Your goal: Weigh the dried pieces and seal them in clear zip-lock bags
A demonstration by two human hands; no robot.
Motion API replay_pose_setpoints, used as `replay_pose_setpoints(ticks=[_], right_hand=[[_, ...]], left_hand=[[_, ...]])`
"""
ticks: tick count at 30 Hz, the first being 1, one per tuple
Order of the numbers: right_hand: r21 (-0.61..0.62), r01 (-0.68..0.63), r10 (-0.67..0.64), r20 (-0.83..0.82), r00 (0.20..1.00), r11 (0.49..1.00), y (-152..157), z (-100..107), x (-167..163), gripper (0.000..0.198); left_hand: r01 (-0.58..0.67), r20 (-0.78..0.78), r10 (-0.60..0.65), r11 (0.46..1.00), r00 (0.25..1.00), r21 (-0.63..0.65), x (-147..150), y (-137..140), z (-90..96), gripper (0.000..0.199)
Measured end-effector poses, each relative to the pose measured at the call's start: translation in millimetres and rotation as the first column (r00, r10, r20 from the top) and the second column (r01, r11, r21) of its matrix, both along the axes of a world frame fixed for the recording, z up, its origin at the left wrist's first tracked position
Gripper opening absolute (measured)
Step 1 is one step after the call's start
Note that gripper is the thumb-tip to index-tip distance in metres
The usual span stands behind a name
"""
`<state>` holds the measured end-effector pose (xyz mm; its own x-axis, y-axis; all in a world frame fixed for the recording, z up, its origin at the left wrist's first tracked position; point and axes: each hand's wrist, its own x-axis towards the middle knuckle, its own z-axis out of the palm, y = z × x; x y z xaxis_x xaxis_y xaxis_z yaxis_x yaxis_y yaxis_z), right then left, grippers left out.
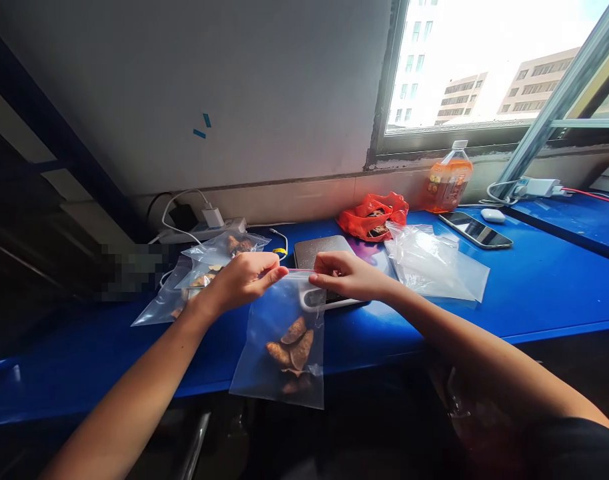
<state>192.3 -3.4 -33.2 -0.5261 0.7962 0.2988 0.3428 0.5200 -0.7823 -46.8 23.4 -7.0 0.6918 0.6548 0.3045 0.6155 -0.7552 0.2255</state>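
A clear zip bag [264,340] hangs between my hands, in front of the blue table's near edge. Several brown, curved dried pieces [294,343] lie in its lower half. My left hand [244,277] pinches the zip strip at its left end, thumb against the fingers. At the right end of the strip, my right hand [342,273] pinches it the same way. Behind the bag and my right hand stands a kitchen scale [309,247], partly covered by them.
Filled zip bags [159,303] lie left, near a power strip [184,233]. A red plastic bag [352,223] stands behind the scale. To the right are flat clear bags [434,267], a phone [477,230], an earbud case [493,215] and a drink bottle [449,183]. The blue table [534,293] runs underneath.
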Motion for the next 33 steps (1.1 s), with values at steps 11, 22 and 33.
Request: replay_pose_setpoints(ticks=[11,22,33], right_hand=[[-0.062,0.117,-0.12,-0.055,0.991,0.991,7,15,20,0.027],[0.082,0.337,-0.314,-0.211,0.926,0.938,20,3,27,0.022],[-0.235,0.011,-0.1,-0.369,0.924,0.972,-3,3,-4,0.043]], left_hand=[[0.03,-0.004,-0.03,0.998,1.0,-0.056,7,-8,4.8,0.036],[0.139,0.413,-0.007,0.947,0.911,-0.289,-4,-13,17.2,0.011],[0.125,0.899,0.23,0.948,0.372,-0.294,-9,-4,20.4,0.026]])
